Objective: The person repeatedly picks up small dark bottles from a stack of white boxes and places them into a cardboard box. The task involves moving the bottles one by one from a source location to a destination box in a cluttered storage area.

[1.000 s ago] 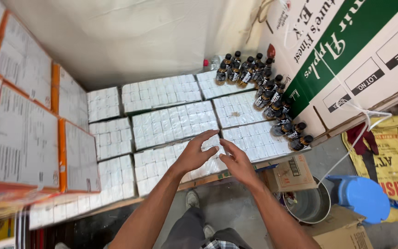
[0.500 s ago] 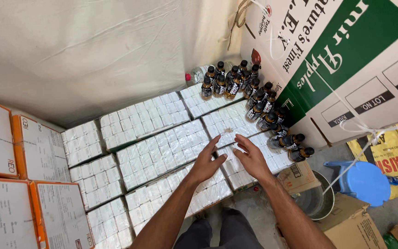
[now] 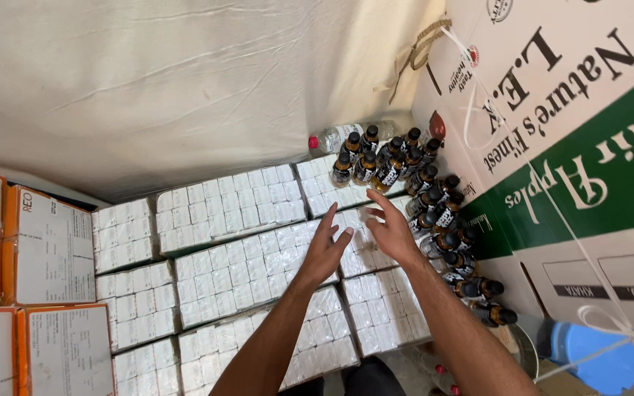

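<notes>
Against the big cardboard carton [image 3: 581, 147] and over the shrink-wrapped packs of small white boxes [image 3: 243, 271], my left hand [image 3: 324, 253] and right hand [image 3: 390, 233] hover with fingers spread, holding nothing, now further up toward the dark-capped bottles [image 3: 398, 165] than half a second ago.

The white box packs [image 3: 229, 271] under the left hand [image 3: 324, 253] and right hand [image 3: 394, 235] are partly hidden. The orange cartons [image 3: 34, 293] and blue stool [image 3: 596, 359] are cut off by the edges.
</notes>
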